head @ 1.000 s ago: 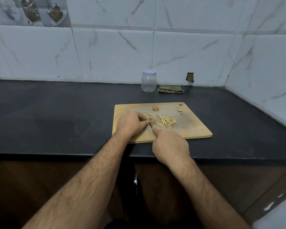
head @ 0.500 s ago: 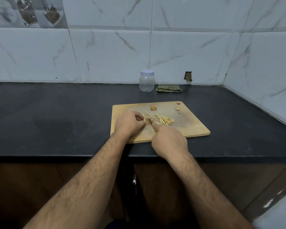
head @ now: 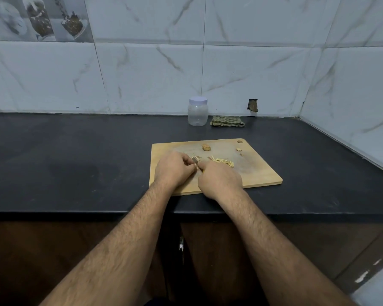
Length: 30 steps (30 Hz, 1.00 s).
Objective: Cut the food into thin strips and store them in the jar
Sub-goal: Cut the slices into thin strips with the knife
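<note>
A wooden cutting board [head: 259,173] lies on the black counter. My left hand [head: 174,170] pinches a small piece of food [head: 195,166] at its fingertips. My right hand [head: 219,180] is closed around a knife whose short blade [head: 195,160] pokes out beside that piece; the handle is hidden. A pile of thin pale strips [head: 222,161] lies just right of the hands. A brown uncut chunk [head: 206,147] and small scraps [head: 238,149] sit near the board's far edge. A clear plastic jar [head: 197,111] with a white lid stands by the wall, lid on.
A folded green checked cloth [head: 227,121] lies right of the jar. Tiled walls close the back and right side of the black counter [head: 75,162]. A hole [head: 253,105] shows in the back wall. Dark cabinet doors are below the counter's front edge.
My right hand has moved left and closer to the left hand, so the fingertips nearly touch. The view has shifted slightly.
</note>
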Each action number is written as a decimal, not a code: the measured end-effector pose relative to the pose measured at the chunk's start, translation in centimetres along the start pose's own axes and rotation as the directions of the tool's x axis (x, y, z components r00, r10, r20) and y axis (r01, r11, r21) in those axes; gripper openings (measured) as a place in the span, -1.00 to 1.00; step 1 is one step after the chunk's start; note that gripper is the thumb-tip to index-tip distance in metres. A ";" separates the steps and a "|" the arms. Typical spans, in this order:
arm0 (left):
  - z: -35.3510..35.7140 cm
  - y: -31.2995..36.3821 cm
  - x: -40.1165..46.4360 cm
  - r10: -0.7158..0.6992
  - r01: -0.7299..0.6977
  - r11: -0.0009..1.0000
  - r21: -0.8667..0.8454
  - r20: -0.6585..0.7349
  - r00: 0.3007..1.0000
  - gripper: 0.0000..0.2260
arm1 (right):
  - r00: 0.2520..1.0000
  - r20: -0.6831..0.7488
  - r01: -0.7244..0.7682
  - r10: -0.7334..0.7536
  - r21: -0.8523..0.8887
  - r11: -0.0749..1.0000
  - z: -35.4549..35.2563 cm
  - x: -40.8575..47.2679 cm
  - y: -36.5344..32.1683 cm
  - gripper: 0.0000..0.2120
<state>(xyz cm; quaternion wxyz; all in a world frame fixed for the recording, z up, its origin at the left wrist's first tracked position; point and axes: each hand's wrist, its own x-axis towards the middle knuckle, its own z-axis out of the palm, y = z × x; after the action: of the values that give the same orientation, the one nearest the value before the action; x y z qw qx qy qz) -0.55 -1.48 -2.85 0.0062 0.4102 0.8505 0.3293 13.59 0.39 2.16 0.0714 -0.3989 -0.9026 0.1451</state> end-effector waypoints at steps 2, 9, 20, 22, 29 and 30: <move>0.0 0.0 0.0 0.004 -0.004 1.000 0.001 -0.002 1.000 -0.90 | 1.000 -0.006 -0.025 0.025 0.007 1.000 0.0 0.0 0.2 -0.51; 0.0 -0.1 0.1 0.009 -0.010 1.000 0.016 0.006 1.000 -0.85 | 0.999 -0.027 -0.046 0.048 0.052 0.998 0.2 -0.7 0.7 -0.47; 0.1 -0.1 0.2 0.009 -0.009 1.000 0.004 -0.001 1.000 -0.88 | 0.999 -0.032 -0.013 0.014 0.025 1.000 0.4 -0.9 0.1 -0.47; 0.1 -0.1 0.2 0.011 -0.011 1.000 0.003 -0.002 1.000 -0.88 | 1.000 -0.026 -0.015 0.015 0.008 1.000 0.4 -0.9 0.0 -0.45; 0.2 -0.1 0.3 -0.004 0.004 1.000 -0.008 -0.001 1.000 -0.90 | 1.000 -0.017 -0.019 0.018 -0.056 0.998 0.6 -0.4 -0.5 -0.47; 0.2 0.0 0.3 -0.008 0.008 1.000 -0.007 0.000 1.000 -0.90 | 1.000 -0.018 -0.018 0.017 -0.066 0.998 0.6 -0.4 -0.4 -0.47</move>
<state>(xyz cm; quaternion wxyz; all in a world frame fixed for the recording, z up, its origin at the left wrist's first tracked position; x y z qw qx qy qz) -0.74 -1.20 -2.93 0.0090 0.4068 0.8510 0.3320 13.46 -0.32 1.69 0.0648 -0.4101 -0.9028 0.1123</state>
